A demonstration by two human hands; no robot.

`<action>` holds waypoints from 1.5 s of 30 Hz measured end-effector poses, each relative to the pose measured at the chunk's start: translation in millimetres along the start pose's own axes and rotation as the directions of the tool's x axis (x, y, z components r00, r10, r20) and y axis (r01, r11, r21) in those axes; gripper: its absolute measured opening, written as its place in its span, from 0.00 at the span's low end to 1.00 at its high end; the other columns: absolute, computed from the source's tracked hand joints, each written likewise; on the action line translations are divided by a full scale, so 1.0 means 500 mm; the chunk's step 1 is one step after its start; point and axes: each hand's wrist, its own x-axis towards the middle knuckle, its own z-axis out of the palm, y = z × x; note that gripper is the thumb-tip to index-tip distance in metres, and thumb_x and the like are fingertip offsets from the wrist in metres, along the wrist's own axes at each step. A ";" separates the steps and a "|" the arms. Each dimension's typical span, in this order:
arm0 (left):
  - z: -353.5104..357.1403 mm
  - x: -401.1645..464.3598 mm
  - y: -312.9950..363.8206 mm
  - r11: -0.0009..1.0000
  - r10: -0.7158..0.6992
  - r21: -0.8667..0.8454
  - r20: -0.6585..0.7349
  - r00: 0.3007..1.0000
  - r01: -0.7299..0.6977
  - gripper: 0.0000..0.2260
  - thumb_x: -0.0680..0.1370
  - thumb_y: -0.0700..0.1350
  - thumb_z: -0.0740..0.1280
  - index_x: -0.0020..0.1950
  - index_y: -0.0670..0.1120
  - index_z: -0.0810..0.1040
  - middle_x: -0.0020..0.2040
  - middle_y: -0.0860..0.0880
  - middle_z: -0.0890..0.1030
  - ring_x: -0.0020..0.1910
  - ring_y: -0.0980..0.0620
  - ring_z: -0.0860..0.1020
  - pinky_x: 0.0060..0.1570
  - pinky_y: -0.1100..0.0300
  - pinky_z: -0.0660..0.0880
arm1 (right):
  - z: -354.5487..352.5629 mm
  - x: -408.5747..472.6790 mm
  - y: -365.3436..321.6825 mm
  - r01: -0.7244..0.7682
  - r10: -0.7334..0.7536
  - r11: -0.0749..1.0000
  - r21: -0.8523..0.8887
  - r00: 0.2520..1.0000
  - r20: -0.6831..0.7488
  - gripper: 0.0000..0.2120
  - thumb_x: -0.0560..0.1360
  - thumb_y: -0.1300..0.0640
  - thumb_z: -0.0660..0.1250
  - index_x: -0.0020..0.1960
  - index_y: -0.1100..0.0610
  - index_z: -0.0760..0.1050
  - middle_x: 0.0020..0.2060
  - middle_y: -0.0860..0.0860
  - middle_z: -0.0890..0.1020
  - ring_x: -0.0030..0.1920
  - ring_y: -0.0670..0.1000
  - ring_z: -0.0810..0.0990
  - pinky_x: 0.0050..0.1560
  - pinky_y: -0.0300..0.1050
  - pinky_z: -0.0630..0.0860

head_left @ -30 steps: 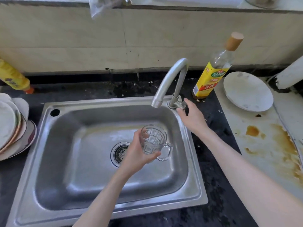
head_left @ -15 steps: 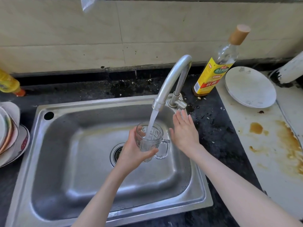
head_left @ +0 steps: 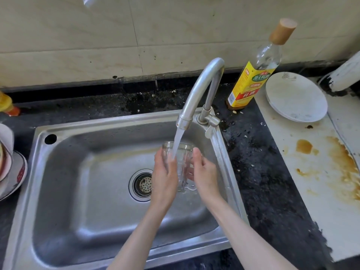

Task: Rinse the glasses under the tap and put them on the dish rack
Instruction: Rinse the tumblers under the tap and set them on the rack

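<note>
A clear glass mug (head_left: 183, 164) with a handle is held upright over the steel sink (head_left: 78, 191), right under the curved metal tap (head_left: 200, 90). Water runs from the spout into the mug. My left hand (head_left: 164, 178) wraps the mug's left side. On the mug's right side, my right hand (head_left: 204, 176) grips it, thumb near the rim. No dish rack is in view.
A stack of plates (head_left: 9, 168) sits at the left edge of the dark counter. A yellow-labelled bottle (head_left: 253, 75) stands behind the tap, beside a white plate (head_left: 296, 96) on a stained white board (head_left: 321, 172). A yellow bottle (head_left: 5, 104) is at far left. The drain (head_left: 143, 185) lies left of my hands.
My right hand left the tap handle and came down onto the mug's right side. Water started running and now pours into the mug. The mug shifted slightly right under the spout.
</note>
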 end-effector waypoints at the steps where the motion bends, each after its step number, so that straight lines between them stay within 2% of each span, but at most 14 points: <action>1: 0.012 -0.004 0.001 0.997 0.026 0.075 -0.078 0.997 -0.020 0.19 0.80 0.55 0.51 0.68 0.49 0.64 0.57 0.46 0.76 0.56 0.45 0.74 0.54 0.50 0.71 | 0.008 0.002 -0.002 -0.009 0.009 1.000 -0.008 0.999 -0.044 0.29 0.76 0.38 0.57 0.38 0.63 0.78 0.36 0.59 0.83 0.41 0.60 0.83 0.48 0.61 0.79; 5: 0.025 -0.007 0.019 0.960 0.068 0.277 -0.108 0.992 -0.036 0.24 0.78 0.57 0.47 0.69 0.46 0.61 0.59 0.42 0.73 0.55 0.39 0.73 0.51 0.46 0.71 | 0.012 0.010 -0.014 0.005 -0.013 0.994 -0.109 0.997 -0.071 0.29 0.78 0.42 0.57 0.35 0.66 0.77 0.32 0.59 0.82 0.38 0.59 0.82 0.47 0.57 0.79; 10: -0.002 0.090 0.020 0.973 -0.214 0.099 0.033 0.976 0.210 0.19 0.81 0.55 0.47 0.42 0.44 0.69 0.40 0.41 0.77 0.42 0.40 0.74 0.42 0.53 0.66 | 0.013 -0.003 0.002 -0.018 0.003 0.963 -0.270 0.999 -0.054 0.32 0.78 0.40 0.56 0.39 0.71 0.76 0.36 0.63 0.82 0.42 0.61 0.80 0.49 0.54 0.75; 15: 0.027 -0.010 -0.026 0.967 -0.106 0.243 0.086 0.991 0.082 0.21 0.81 0.55 0.47 0.59 0.41 0.69 0.48 0.42 0.75 0.50 0.39 0.75 0.42 0.56 0.64 | -0.001 0.019 -0.002 -0.162 0.138 0.966 -0.203 0.982 -0.128 0.24 0.79 0.43 0.56 0.36 0.61 0.74 0.34 0.56 0.79 0.38 0.55 0.77 0.46 0.48 0.72; 19: 0.000 0.058 -0.020 0.943 -0.239 0.262 0.103 0.966 0.205 0.22 0.82 0.54 0.47 0.51 0.40 0.72 0.44 0.40 0.77 0.48 0.40 0.77 0.43 0.53 0.70 | 0.014 -0.009 0.023 -0.139 0.129 0.934 -0.328 0.990 -0.055 0.27 0.78 0.42 0.56 0.37 0.63 0.76 0.37 0.56 0.80 0.43 0.57 0.79 0.50 0.50 0.74; 21: -0.017 0.081 -0.007 0.943 -0.267 0.239 0.128 0.955 0.231 0.25 0.81 0.56 0.43 0.44 0.42 0.74 0.43 0.44 0.77 0.45 0.45 0.75 0.42 0.55 0.68 | 0.027 -0.016 0.043 -0.172 0.168 0.942 -0.286 0.985 -0.039 0.26 0.77 0.40 0.56 0.39 0.60 0.78 0.39 0.54 0.81 0.46 0.58 0.80 0.53 0.52 0.76; 23: -0.023 0.068 -0.009 0.961 -0.209 0.216 0.172 0.963 0.170 0.25 0.81 0.57 0.43 0.51 0.45 0.75 0.49 0.46 0.78 0.48 0.49 0.73 0.47 0.57 0.67 | 0.033 -0.006 0.047 -0.261 0.256 0.957 -0.129 0.965 -0.051 0.24 0.76 0.38 0.58 0.37 0.57 0.78 0.40 0.55 0.83 0.45 0.59 0.82 0.52 0.57 0.78; 26: -0.032 0.009 -0.011 0.991 -0.131 0.017 0.267 0.955 0.132 0.19 0.81 0.57 0.50 0.65 0.50 0.69 0.59 0.54 0.75 0.55 0.59 0.74 0.54 0.64 0.67 | 0.015 0.018 0.022 -0.410 0.415 0.902 0.138 0.910 -0.013 0.18 0.78 0.44 0.60 0.43 0.57 0.77 0.39 0.57 0.83 0.35 0.55 0.83 0.32 0.45 0.80; 28: -0.046 -0.007 -0.012 0.981 -0.135 -0.086 0.340 0.931 0.174 0.17 0.79 0.55 0.58 0.66 0.53 0.66 0.58 0.57 0.76 0.52 0.66 0.76 0.49 0.73 0.70 | 0.003 0.008 0.009 -0.429 0.426 0.881 0.201 0.903 0.059 0.16 0.79 0.47 0.60 0.45 0.59 0.76 0.32 0.55 0.82 0.24 0.49 0.79 0.20 0.35 0.70; 31: -0.061 0.017 -0.026 0.967 -0.178 -0.110 0.350 0.920 0.229 0.31 0.69 0.61 0.70 0.67 0.53 0.64 0.57 0.50 0.80 0.52 0.55 0.81 0.54 0.58 0.77 | 0.010 -0.013 0.001 -0.420 0.390 0.888 0.187 0.904 0.178 0.15 0.79 0.49 0.59 0.46 0.60 0.76 0.24 0.50 0.79 0.21 0.45 0.77 0.20 0.33 0.68; 35: -0.074 0.029 -0.021 0.925 -0.220 -0.256 0.246 0.944 0.282 0.30 0.67 0.63 0.71 0.64 0.50 0.71 0.56 0.46 0.81 0.51 0.48 0.82 0.54 0.48 0.76 | 0.051 -0.014 -0.016 -0.191 0.190 0.982 0.002 0.980 0.063 0.15 0.79 0.47 0.58 0.44 0.55 0.76 0.41 0.54 0.83 0.42 0.54 0.82 0.42 0.46 0.79; 38: -0.067 0.016 -0.023 0.879 -0.259 -0.370 0.156 0.953 0.300 0.30 0.66 0.65 0.70 0.63 0.53 0.72 0.60 0.49 0.79 0.59 0.48 0.77 0.60 0.46 0.72 | 0.064 -0.023 -0.033 0.095 -0.109 0.925 -0.369 0.994 -0.018 0.11 0.80 0.51 0.55 0.53 0.58 0.71 0.49 0.51 0.78 0.51 0.54 0.77 0.52 0.48 0.71; 41: -0.069 0.025 -0.028 0.845 -0.301 -0.440 0.077 0.950 0.303 0.36 0.64 0.68 0.71 0.67 0.55 0.68 0.64 0.50 0.76 0.62 0.48 0.75 0.62 0.44 0.71 | 0.065 -0.036 -0.017 0.334 -0.271 0.824 -0.457 0.942 0.199 0.19 0.81 0.53 0.50 0.69 0.58 0.62 0.67 0.53 0.68 0.67 0.53 0.66 0.66 0.50 0.66; 45: -0.090 0.049 -0.026 0.768 -0.371 -0.524 0.105 0.923 0.369 0.36 0.62 0.67 0.72 0.67 0.56 0.68 0.62 0.48 0.78 0.57 0.44 0.78 0.57 0.41 0.74 | 0.070 -0.055 0.020 0.587 -0.359 0.574 -0.570 0.807 0.470 0.37 0.73 0.38 0.29 0.77 0.55 0.46 0.76 0.47 0.47 0.74 0.50 0.33 0.75 0.48 0.37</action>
